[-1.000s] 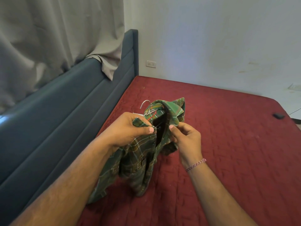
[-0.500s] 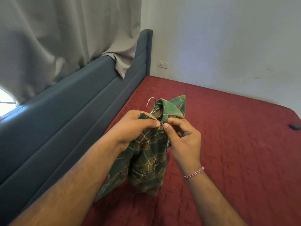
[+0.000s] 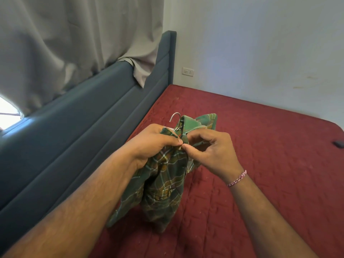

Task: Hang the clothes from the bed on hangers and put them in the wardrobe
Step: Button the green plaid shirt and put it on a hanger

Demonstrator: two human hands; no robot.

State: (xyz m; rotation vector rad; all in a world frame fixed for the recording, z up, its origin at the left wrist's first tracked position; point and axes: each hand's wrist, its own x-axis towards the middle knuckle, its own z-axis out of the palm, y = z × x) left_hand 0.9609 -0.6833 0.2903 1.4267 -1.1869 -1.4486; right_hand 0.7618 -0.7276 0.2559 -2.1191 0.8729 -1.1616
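We hold the green plaid shirt (image 3: pixel 163 185) up over the red bed (image 3: pixel 260 164), its long axis hanging down from our hands, the hem touching the bed. Our left hand (image 3: pixel 154 142) and right hand (image 3: pixel 212 151) both pinch the shirt front just under the collar, fingertips meeting there, probably closing a button. The hanger hook (image 3: pixel 176 118) rises just beyond the left hand, pointing up and away from us, nearer to that hand

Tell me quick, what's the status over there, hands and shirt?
Left hand and right hand both pinching green plaid shirt near collar. Hanger hook pokes out above. Nothing in the way on bed.
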